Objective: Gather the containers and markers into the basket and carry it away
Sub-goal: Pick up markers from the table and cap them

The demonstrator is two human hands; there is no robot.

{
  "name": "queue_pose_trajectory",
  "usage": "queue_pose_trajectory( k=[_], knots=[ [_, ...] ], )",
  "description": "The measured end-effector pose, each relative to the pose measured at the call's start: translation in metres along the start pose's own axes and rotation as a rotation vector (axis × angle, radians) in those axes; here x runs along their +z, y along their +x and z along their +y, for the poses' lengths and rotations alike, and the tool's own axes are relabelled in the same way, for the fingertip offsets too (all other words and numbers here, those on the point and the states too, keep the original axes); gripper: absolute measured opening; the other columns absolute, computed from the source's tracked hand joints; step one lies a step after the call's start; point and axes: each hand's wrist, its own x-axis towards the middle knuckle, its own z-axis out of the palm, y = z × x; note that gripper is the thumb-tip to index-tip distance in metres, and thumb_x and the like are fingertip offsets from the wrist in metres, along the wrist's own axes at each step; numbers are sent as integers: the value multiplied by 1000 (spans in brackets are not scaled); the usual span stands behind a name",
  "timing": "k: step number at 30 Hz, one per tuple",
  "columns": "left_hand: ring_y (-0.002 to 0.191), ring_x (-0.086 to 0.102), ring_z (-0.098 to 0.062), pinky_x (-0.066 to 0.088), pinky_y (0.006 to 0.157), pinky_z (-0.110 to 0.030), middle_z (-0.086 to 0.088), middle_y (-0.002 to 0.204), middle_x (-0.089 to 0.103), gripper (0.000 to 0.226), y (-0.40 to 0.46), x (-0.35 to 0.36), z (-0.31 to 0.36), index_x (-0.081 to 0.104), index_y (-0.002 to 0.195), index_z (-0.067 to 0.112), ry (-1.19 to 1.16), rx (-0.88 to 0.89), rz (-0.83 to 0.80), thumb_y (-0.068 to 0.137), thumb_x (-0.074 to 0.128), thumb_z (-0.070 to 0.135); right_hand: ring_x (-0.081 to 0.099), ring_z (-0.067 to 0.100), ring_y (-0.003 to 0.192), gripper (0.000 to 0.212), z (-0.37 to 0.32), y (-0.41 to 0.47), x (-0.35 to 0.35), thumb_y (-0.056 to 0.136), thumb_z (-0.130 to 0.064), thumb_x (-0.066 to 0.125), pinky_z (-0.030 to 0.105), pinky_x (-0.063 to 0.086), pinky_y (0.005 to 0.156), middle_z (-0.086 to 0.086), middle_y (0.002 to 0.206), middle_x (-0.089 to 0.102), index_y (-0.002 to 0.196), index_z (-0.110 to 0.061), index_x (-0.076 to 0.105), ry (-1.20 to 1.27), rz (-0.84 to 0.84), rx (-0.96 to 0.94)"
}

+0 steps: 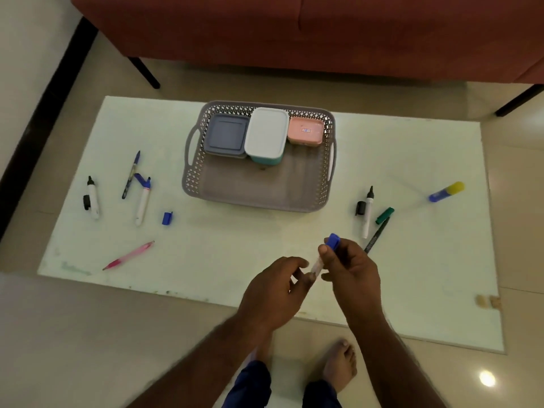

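Note:
A grey perforated basket [259, 195] stands on a white board and holds three containers: grey-blue [226, 135], white-lidded teal [267, 134] and pink [305, 131]. My right hand [351, 269] grips a white marker with a blue cap [333, 241], cap end up. My left hand [276, 293] pinches the marker's lower end. Loose markers lie on the board: black-tipped [92, 197], blue pen [131, 173], blue-capped [143, 201] and a pink pen [129, 255] on the left, a black marker [367, 212] and a green one [378, 231] on the right.
The white board [265, 240] lies on a tiled floor before a red sofa [294, 30] with black legs. A loose blue cap [167, 218] sits left of centre. A blue and yellow glue stick [446, 191] lies far right. My bare feet [338, 366] stand at the board's near edge.

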Motion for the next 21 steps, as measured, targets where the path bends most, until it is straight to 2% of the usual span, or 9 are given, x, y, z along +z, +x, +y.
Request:
queue_pose_trajectory(
  k=[4,6,8,9,12,16,19,21],
  knots=[
    [77,58,6,45,70,-16,20,97,61,31,-9,0,-22,60,117,35,36,-50,-20,93,52,52,68,27,79,11,23,26,-27,94,-41,60,48,60,75,-1,80,67,85,-36,63,-137,261,137],
    [77,58,4,46,72,-18,20,95,62,30,-11,6,-29,61,117,33,53,-56,-50,93,54,50,68,26,79,16,39,40,-55,95,-44,57,41,56,74,0,83,67,96,-30,64,-266,367,192],
    [77,59,3,47,73,-21,21,93,62,28,-13,10,-32,62,115,33,56,-78,-76,93,54,49,66,19,76,32,52,53,-79,92,-46,61,25,46,62,-6,79,65,113,-22,61,-335,436,257],
    [77,60,3,46,72,-21,22,93,61,27,-13,14,-31,61,115,34,59,-86,-90,93,54,49,64,16,75,37,57,60,-89,89,-45,65,22,39,58,-11,76,61,116,-20,57,-367,458,292],
    [76,60,1,46,71,-22,21,93,62,26,-11,26,-26,61,114,35,63,-87,-126,93,54,49,58,17,74,40,69,79,-106,86,-46,69,27,36,59,-13,73,53,111,-19,54,-507,402,355],
    [70,62,-2,52,69,-27,19,94,62,25,-2,42,-15,60,113,34,60,-70,-190,94,53,49,52,12,70,35,80,98,-111,83,-51,70,27,38,60,-9,82,55,96,-24,52,-650,370,294],
    [72,61,-1,50,72,-26,19,95,62,27,4,51,-9,60,115,34,92,-46,-226,94,52,49,46,2,64,36,86,102,-110,81,-53,70,20,32,52,-7,87,58,95,-24,52,-634,397,279],
    [74,59,0,46,71,-25,20,96,61,27,7,55,-6,59,115,33,128,-34,-232,94,53,49,48,3,67,42,88,99,-111,80,-55,71,18,32,54,-7,93,57,101,-23,55,-587,395,301]
  ],
)
